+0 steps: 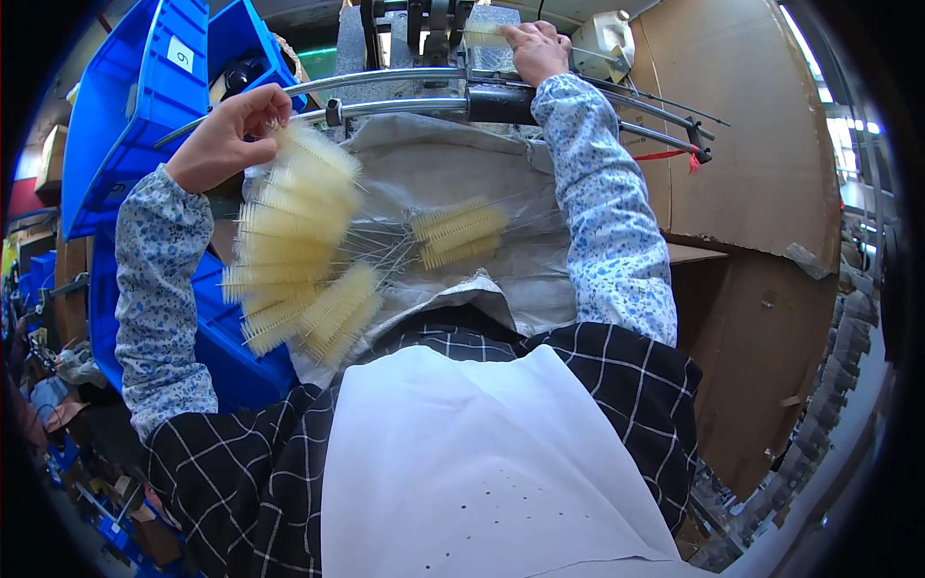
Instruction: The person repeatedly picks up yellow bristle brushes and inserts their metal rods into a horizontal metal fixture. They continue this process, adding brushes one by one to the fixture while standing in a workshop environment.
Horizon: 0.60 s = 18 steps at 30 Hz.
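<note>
1. Centrally, a grey-beige cloth [443, 164] carries most of the yellow-bristled wire brushes; its upper edge lies just below two metal rails [400, 106].
2. Along the left edge of the cloth, a large pile of brushes [294, 217] fans out, bristle ends leftward, some reaching beyond that edge.
3. Nearer the cloth's right edge, a smaller group of brushes [461, 231] lies with bristles rightward; thin wire stems [381, 246] from the two sets cross between them.
4. My left hand [231, 140] is at the top of the large pile, thumb and fingers bent close to the tip of its uppermost brush; I cannot tell whether they grip it.
5. My right hand [536, 50] is beyond the rails, its fingers closed on the right end of a single brush [484, 35], whose bristles show to the left of my fingers.
6. Below that hand, a black sleeve [501, 104] surrounds part of the rails; a red tie [694, 162] hangs at their right end.
7. To the left of the cloth stand blue bins [140, 125]; to its right, cardboard [752, 125], with a white jug [609, 43] near my right hand.
</note>
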Available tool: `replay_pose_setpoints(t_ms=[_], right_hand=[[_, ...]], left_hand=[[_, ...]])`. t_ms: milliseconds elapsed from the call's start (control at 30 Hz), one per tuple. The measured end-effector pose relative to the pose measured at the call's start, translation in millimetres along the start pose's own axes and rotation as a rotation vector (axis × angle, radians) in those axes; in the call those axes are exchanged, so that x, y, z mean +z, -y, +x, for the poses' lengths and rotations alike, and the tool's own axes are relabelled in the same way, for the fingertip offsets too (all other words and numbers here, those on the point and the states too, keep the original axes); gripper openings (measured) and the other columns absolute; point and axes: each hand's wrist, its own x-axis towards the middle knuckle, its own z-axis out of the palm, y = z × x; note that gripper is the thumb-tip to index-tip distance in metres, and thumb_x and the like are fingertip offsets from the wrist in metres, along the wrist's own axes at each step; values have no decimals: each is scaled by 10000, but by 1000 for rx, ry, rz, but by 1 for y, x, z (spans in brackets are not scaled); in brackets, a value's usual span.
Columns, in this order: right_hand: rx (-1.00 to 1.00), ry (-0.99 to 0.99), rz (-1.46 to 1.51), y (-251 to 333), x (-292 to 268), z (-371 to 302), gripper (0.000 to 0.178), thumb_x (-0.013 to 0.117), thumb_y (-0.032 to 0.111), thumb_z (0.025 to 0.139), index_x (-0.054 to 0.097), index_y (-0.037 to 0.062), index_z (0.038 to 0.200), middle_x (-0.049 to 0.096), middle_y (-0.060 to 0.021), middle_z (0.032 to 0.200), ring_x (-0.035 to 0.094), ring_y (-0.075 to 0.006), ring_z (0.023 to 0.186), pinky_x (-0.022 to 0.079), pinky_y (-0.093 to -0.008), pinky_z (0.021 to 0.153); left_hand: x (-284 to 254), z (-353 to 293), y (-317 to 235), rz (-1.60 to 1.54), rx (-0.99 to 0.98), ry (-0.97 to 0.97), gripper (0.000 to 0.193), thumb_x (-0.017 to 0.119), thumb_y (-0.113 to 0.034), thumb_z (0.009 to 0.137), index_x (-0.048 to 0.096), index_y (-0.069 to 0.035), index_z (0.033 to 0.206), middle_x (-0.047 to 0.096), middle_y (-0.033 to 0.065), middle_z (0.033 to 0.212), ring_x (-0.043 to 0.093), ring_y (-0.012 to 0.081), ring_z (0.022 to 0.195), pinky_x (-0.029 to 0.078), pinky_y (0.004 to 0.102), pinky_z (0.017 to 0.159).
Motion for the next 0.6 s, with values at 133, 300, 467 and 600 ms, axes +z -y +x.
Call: replay_pose_setpoints(t_ms=[133, 300, 467, 600], right_hand=[[-58, -262, -173, -22, 15, -2, 397, 456, 279, 813, 434, 252, 1208, 436, -8, 1217, 337, -213, 1151, 233, -505, 906], [271, -165, 84, -34, -9, -35, 416, 516, 261, 759, 488, 167, 1164, 495, -54, 1160, 382, -233, 1134, 262, -483, 906], [197, -286, 250, -33, 7, -33, 365, 547, 218, 732, 551, 131, 1086, 564, -57, 1036, 507, -251, 975, 356, -434, 842], [197, -266, 203, -13, -3, -34, 331, 543, 192, 728, 567, 120, 1050, 568, -64, 1009, 523, -250, 944, 380, -439, 807]], left_hand=[[-7, -8, -25, -30, 112, -108, 201, 495, -32, 717, 462, -48, 914, 436, -4, 847, 443, 79, 808, 386, 210, 723], [-16, -28, -35, 0, 169, -199, 205, 480, -19, 714, 455, -47, 915, 429, -9, 850, 430, 75, 806, 364, 214, 751], [-21, -33, -39, 9, 198, -174, 230, 484, -29, 722, 462, -44, 951, 432, -8, 871, 425, 79, 836, 358, 227, 772], [-20, -26, -38, 54, 258, -184, 234, 502, -65, 732, 484, -64, 965, 465, 4, 864, 468, 93, 825, 408, 248, 785]])
